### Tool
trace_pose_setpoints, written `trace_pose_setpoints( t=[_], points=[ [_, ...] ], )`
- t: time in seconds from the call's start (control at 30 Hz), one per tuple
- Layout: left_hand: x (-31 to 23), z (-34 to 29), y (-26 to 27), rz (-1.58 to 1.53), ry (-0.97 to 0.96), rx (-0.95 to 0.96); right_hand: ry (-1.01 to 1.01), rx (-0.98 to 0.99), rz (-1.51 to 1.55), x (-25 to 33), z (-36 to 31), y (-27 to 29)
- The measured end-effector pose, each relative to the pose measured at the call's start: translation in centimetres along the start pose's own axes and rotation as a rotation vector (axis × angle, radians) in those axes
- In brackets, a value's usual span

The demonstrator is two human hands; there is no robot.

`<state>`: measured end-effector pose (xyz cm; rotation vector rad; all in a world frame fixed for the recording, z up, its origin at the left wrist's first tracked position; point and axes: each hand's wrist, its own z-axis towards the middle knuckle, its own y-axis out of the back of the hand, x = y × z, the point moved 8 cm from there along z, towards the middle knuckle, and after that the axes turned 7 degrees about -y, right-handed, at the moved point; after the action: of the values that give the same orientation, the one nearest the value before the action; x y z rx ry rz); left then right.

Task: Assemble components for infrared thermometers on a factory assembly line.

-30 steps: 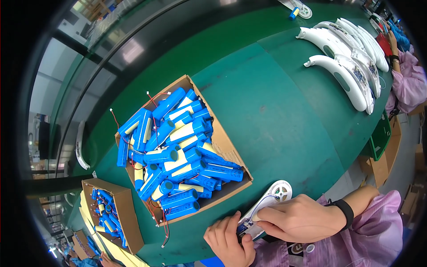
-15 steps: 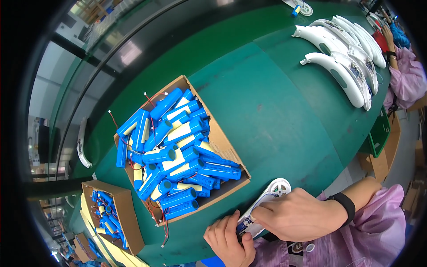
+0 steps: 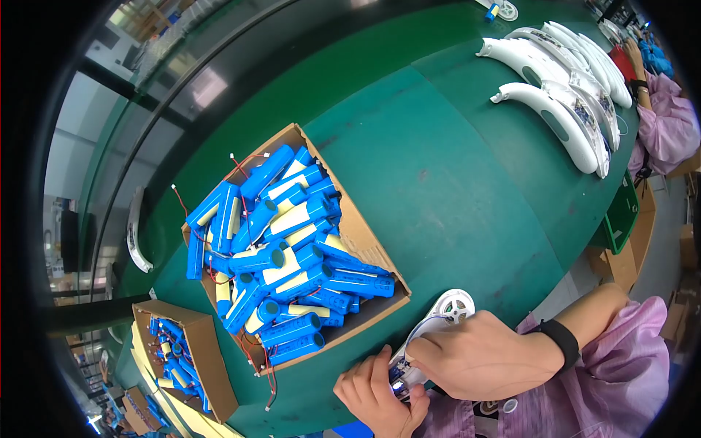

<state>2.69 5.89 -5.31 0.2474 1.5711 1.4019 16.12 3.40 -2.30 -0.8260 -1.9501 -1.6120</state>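
A long white plastic housing (image 3: 456, 301), with a round spoked end, lies at the near edge of the green table. Inside it show wires and a small circuit board (image 3: 399, 371), with a bright spot near the left thumb. My left hand (image 3: 380, 398) grips the housing's lower end, fingers along one side and thumb on the other. My right hand (image 3: 471, 355) is closed over the middle of the housing, its fingertips pressed together down inside it. Whatever those fingertips pinch is hidden beneath the hand.
A cardboard box (image 3: 365, 247) heaped with blue battery packs stands left of my hands, leads hanging over its edge. A smaller box (image 3: 212, 358) of blue packs is farther left. White curved housings (image 3: 558, 124) lie at the far right, near a co-worker's arm (image 3: 646, 106).
My left thumb has shifted slightly, and a bright spot now shows on the board beside it. The right hand stays closed over the housing. The whole view has shifted a little.
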Motion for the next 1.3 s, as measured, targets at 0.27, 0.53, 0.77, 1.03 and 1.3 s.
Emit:
trace_pose_setpoints(
  t=[0.27, 0.53, 0.77, 1.03, 1.3],
  points=[
    [-0.5, 0.4, 0.2, 0.024, -0.086, -0.068, -0.003, -0.232, 0.015, 0.2, -1.5, -0.5],
    [-0.2, 1.7, 0.5, -0.051, 0.020, 0.053, 0.066, -0.238, 0.019, 0.2, -1.1, -0.1],
    [-0.9, 3.6, 2.3, -0.008, 0.092, 0.088, 0.127, -0.237, 0.101, -0.2, -1.6, 0.9],
    [-2.0, 5.1, 2.5, -0.017, 0.084, 0.073, 0.175, -0.338, 0.119, -0.9, -2.0, 0.2],
    [-2.6, 6.1, 2.2, 0.088, 0.203, 0.131, 0.191, -0.329, 0.200, -1.8, -2.9, -0.1]
  ],
)
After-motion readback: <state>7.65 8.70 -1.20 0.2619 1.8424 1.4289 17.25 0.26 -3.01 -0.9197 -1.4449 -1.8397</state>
